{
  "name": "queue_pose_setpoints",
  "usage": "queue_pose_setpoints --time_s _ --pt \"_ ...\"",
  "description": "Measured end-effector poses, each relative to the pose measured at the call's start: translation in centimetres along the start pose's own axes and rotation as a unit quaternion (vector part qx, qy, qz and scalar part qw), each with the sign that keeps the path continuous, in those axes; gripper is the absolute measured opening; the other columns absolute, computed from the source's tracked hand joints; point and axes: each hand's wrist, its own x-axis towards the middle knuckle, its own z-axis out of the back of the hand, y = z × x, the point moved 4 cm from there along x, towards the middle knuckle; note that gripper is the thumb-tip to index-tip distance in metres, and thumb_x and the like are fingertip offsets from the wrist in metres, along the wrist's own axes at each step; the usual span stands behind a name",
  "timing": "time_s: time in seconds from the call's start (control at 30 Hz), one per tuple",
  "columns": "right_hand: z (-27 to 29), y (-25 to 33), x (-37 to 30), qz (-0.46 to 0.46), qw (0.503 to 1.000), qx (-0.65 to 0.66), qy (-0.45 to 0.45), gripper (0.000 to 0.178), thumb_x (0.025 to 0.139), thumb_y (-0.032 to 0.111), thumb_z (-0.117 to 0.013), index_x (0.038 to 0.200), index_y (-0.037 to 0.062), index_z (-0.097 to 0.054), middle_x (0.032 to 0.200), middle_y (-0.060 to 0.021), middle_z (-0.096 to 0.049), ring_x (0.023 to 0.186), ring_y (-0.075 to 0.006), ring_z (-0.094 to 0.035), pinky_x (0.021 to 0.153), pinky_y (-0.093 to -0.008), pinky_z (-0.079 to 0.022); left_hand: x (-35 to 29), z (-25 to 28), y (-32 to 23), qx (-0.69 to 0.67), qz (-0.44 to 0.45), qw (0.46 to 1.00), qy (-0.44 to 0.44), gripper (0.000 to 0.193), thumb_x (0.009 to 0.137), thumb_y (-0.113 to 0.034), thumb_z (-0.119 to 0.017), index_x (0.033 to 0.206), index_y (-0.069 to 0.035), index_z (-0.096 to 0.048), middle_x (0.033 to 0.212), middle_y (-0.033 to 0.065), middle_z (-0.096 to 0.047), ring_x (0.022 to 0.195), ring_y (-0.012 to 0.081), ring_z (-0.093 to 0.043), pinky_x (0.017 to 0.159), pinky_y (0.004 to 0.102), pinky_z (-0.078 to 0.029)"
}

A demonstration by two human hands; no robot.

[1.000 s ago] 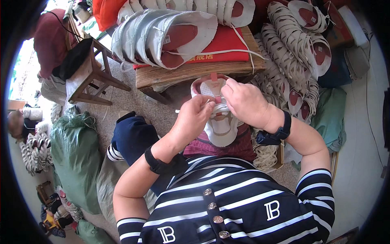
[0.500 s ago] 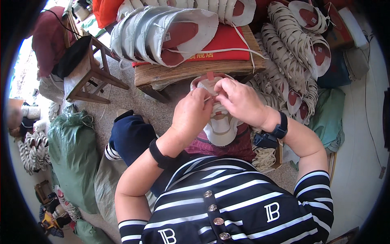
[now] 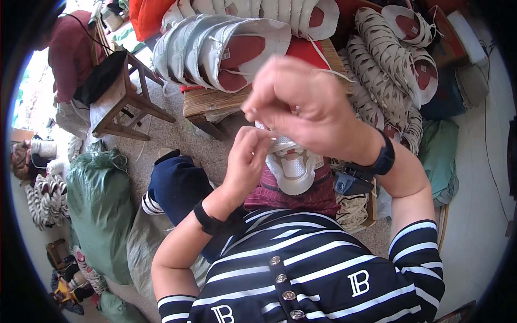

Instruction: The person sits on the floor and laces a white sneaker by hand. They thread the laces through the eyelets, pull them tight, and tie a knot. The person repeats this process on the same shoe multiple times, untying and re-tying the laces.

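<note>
A white shoe upper [image 3: 293, 175] lies on my lap over dark red striped cloth [image 3: 318, 196], its toe towards me. Above its lacing area my right hand [image 3: 307, 105] is raised, fingers closed in a pinch with a bit of white shoelace at the tips. Lower, on the upper's left side, my left hand [image 3: 246, 156] is also closed, a short piece of white lace showing at its fingertips. Most of the opening and eyelets are hidden behind the right hand.
Nested white shoe uppers [image 3: 210, 51] sit on a wooden bench [image 3: 207, 103] ahead. More strappy uppers [image 3: 377, 70] are piled at the right. A box of laces [image 3: 353, 212] is beside my lap. Left are a wooden stool [image 3: 116, 110], green sack [image 3: 99, 210] and another person [image 3: 70, 48].
My right hand has risen away from the shoe upper, up and slightly left. The left hand has shifted a little down and left. The upper stays on my lap.
</note>
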Motion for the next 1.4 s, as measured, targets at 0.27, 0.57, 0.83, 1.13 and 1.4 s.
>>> queue_pose_setpoints --time_s 0.27,0.57,0.83,1.13,1.4 --pt "0.3 0.4 3.1 0.059 0.997 0.013 -0.047 0.009 0.079 -0.002 -0.071 0.085 0.0015 -0.065 0.082 -0.0086 -0.062 0.076 -0.0223 -0.063 0.067 -0.0328 -0.051 1.1 -1.1 -1.3 0.234 -0.085 0.968 0.037 0.012 0.081 -0.007 -0.071 0.091 -0.010 -0.066 0.087 0.0065 -0.060 0.087 0.0285 -0.054 0.076 0.0411 -0.041" --pt "1.1 -2.4 -0.5 -0.137 0.990 0.008 -0.014 0.014 0.085 0.002 -0.071 0.098 0.0033 -0.066 0.086 -0.0055 -0.064 0.078 -0.0143 -0.063 0.070 -0.0276 -0.052 2.3 -3.2 -2.2 0.358 -0.180 0.915 0.040 0.017 0.079 -0.012 -0.072 0.095 -0.013 -0.064 0.095 0.0040 -0.061 0.096 0.0297 -0.053 0.080 0.0439 -0.039" --pt "0.5 -3.6 -11.4 -0.114 0.931 -0.327 0.115 0.019 0.079 0.007 -0.070 0.096 0.0036 -0.061 0.122 -0.0148 -0.058 0.118 -0.0328 -0.054 0.101 -0.0425 -0.044 2.5 -3.5 -1.6 0.280 -0.104 0.954 0.034 0.020 0.078 -0.010 -0.075 0.096 -0.012 -0.065 0.088 0.0015 -0.065 0.093 0.0267 -0.057 0.089 0.0407 -0.039" --pt "-0.6 -4.9 -13.0 -0.176 0.908 -0.365 0.105 0.024 0.080 0.012 -0.072 0.096 0.0000 -0.059 0.131 -0.0209 -0.054 0.126 -0.0379 -0.049 0.105 -0.0458 -0.042 2.6 -2.9 -1.7 0.326 -0.113 0.938 0.024 0.015 0.073 -0.008 -0.076 0.086 -0.011 -0.068 0.110 0.0059 -0.058 0.107 0.0328 -0.048 0.095 0.0443 -0.037" --pt "0.2 -5.7 -12.9 -0.209 0.938 -0.266 0.072 0.023 0.078 0.012 -0.073 0.092 0.0005 -0.059 0.129 -0.0229 -0.054 0.123 -0.0397 -0.050 0.104 -0.0460 -0.043 1.8 -3.5 -1.3 0.289 -0.110 0.951 0.022 0.012 0.075 -0.010 -0.073 0.086 -0.013 -0.069 0.113 0.0042 -0.057 0.112 0.0331 -0.047 0.095 0.0465 -0.038"
